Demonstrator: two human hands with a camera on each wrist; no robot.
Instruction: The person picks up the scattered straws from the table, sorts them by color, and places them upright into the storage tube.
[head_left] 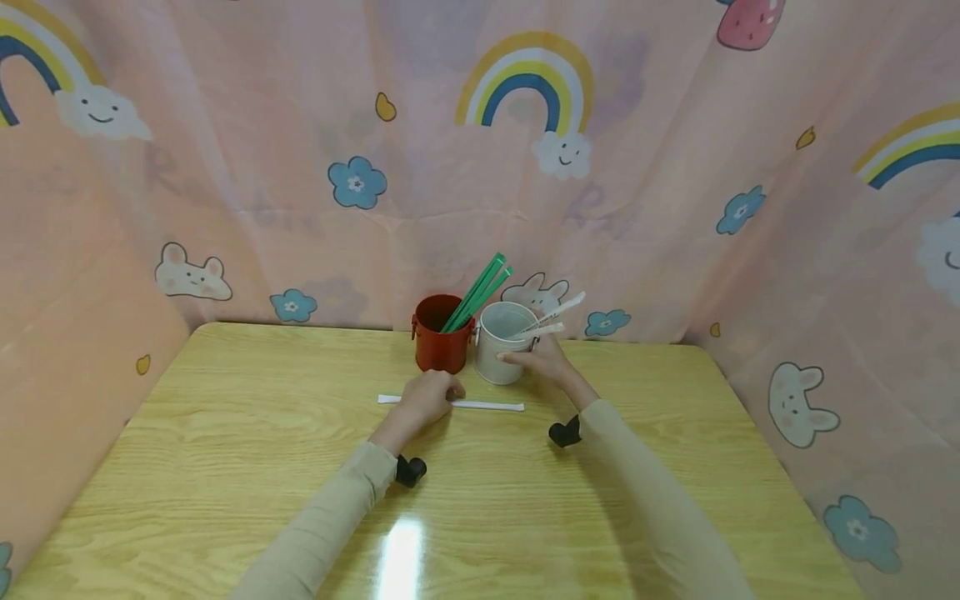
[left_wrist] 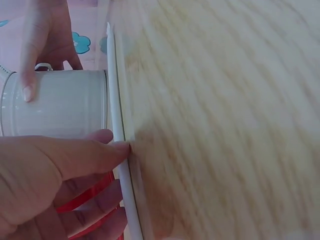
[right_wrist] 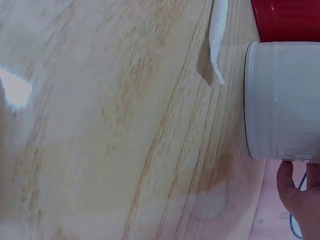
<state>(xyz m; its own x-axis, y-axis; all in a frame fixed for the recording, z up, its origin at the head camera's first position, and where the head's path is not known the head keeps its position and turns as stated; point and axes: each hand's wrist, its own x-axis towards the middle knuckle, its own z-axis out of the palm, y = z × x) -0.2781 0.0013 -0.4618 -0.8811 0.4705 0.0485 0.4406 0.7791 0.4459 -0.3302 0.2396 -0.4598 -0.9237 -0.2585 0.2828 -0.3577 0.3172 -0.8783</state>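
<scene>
A long, thin white wrapped straw (head_left: pixel 487 406) lies crosswise in front of two small metal buckets. My left hand (head_left: pixel 427 396) pinches it near its middle; the left wrist view shows thumb and index finger meeting at the straw (left_wrist: pixel 115 95). The white bucket (head_left: pixel 493 362) stands upright behind it, holding white wrapped sticks (head_left: pixel 551 315) that lean right. My right hand (head_left: pixel 546 360) grips this bucket from the right side, with its thumb across the front. Its other fingers are mostly hidden behind the bucket in the head view.
Close to the white bucket's left stands a red bucket (head_left: pixel 440 354) with green sticks (head_left: pixel 480 292) leaning right. Both are near the back edge of the wooden table (head_left: pixel 262 433). A pink patterned curtain (head_left: pixel 420 242) hangs behind and on both sides.
</scene>
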